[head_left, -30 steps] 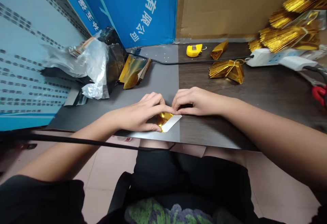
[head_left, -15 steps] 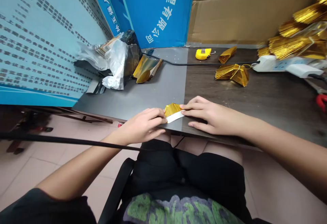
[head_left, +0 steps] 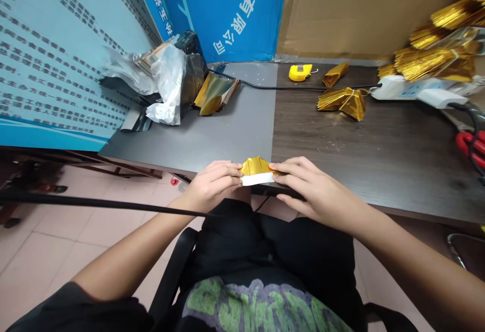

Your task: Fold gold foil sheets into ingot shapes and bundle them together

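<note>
the left hand (head_left: 214, 183) and the right hand (head_left: 314, 186) hold a small folded piece of gold foil (head_left: 255, 167) between them, at the front edge of the counter (head_left: 341, 165), near the seam where a grey sheet (head_left: 227, 130) meets the dark wood. a white paper strip (head_left: 256, 179) runs along the lower side of the piece, beneath a peaked gold top. the left hand is curled nearly closed, its fingers gripping the left end of the piece. the right hand is more open, its fingers lying almost flat and pressing on the right end, with the thumb held apart. it is hard to tell whether either thumb reaches under the piece, or whether the piece touches the counter.

this hold seems to work best with even pressure from both hands, so the white strip stays straight along the fold. soft finger pads are likely kinder than nails on thin foil, which marks easily.

farther back on the counter lie a yellow tape measure (head_left: 300, 73), a tied bundle of gold foil strips (head_left: 342, 102) and a white power strip (head_left: 401, 88). a plastic bag (head_left: 166, 87) and loose gold foil sheets (head_left: 215, 96) sit at the back left.
</note>
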`<state>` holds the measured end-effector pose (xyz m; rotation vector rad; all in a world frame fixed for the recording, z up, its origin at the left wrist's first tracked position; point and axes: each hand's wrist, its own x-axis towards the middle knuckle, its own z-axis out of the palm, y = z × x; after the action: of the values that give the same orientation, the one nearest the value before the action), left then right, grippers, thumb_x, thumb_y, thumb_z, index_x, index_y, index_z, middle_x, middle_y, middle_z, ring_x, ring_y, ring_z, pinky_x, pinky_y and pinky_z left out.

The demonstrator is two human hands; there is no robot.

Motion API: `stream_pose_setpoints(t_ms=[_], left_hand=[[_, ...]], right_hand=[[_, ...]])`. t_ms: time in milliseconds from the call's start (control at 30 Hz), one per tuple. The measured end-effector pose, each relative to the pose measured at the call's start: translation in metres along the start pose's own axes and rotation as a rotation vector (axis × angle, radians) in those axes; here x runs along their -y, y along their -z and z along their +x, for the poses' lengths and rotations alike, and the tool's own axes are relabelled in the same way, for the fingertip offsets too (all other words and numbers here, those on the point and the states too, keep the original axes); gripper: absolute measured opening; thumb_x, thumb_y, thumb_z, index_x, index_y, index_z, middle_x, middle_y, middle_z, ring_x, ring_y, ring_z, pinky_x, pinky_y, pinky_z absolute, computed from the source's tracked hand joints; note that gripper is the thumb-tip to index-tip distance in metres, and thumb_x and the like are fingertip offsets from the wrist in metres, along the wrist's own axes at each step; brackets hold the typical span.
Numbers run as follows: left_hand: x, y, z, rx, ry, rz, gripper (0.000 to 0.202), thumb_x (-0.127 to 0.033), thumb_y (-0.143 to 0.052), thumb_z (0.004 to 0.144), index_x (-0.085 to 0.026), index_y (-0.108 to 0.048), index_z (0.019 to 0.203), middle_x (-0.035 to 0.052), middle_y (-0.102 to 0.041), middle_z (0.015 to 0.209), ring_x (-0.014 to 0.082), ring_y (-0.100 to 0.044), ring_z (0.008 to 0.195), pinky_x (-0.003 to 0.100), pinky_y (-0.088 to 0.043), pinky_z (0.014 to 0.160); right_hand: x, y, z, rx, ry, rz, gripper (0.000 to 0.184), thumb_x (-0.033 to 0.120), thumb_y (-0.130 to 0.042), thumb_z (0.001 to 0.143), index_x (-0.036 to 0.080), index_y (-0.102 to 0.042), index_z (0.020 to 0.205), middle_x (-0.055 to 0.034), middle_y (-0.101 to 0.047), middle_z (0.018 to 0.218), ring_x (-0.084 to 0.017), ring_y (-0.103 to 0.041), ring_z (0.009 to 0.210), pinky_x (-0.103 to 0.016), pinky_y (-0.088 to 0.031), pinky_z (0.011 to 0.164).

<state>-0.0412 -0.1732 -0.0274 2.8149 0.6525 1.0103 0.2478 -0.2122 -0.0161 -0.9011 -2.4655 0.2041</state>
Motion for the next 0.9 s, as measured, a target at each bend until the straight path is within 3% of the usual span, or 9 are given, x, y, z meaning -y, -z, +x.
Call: stream_pose_setpoints(t_ms=[367, 600, 767, 900], left_hand=[[-0.005, -0.004, 0.000, -0.012, 0.110, 0.064, 0.006, -0.016, -0.069, 0.090, -0.019, -0.064, 0.092, 0.0007, -0.075, 0.094, 0.0145, -0.068, 0.101, 0.031, -0.058, 0.093], [-0.006, -0.006, 0.001, -0.028, 0.175, 0.059, 0.005, -0.018, -0.068, 0.091, -0.018, -0.062, 0.091, 0.0016, -0.070, 0.090, 0.0131, -0.063, 0.093, 0.030, -0.052, 0.088], [-0.011, 0.000, 0.008, 0.077, 0.321, 0.187, 0.015, -0.032, -0.059, 0.097, -0.021, -0.065, 0.089, 0.0014, -0.066, 0.088, 0.0157, -0.052, 0.086, 0.031, -0.042, 0.078], [-0.015, 0.007, 0.021, 0.249, 0.470, 0.174, 0.026, -0.038, -0.052, 0.099, -0.020, -0.065, 0.084, 0.0017, -0.065, 0.087, 0.0165, -0.048, 0.084, 0.032, -0.035, 0.076]], right_hand=[[0.008, -0.009, 0.005, -0.181, 0.028, -0.042, 0.006, 0.013, -0.066, 0.093, 0.012, -0.070, 0.089, -0.0109, -0.076, 0.104, -0.023, -0.064, 0.092, -0.040, -0.060, 0.082], [0.010, -0.015, 0.002, -0.213, -0.071, 0.010, 0.005, 0.013, -0.064, 0.094, 0.015, -0.068, 0.096, -0.0087, -0.076, 0.103, -0.022, -0.065, 0.095, -0.039, -0.058, 0.087], [0.014, -0.017, 0.007, -0.265, -0.168, 0.058, 0.005, 0.015, -0.063, 0.094, 0.018, -0.066, 0.093, -0.0051, -0.076, 0.097, -0.022, -0.065, 0.096, -0.040, -0.056, 0.088], [0.015, -0.019, 0.010, -0.325, -0.246, 0.032, 0.010, 0.018, -0.067, 0.091, 0.020, -0.064, 0.081, -0.0029, -0.074, 0.084, -0.021, -0.063, 0.087, -0.039, -0.053, 0.084]])
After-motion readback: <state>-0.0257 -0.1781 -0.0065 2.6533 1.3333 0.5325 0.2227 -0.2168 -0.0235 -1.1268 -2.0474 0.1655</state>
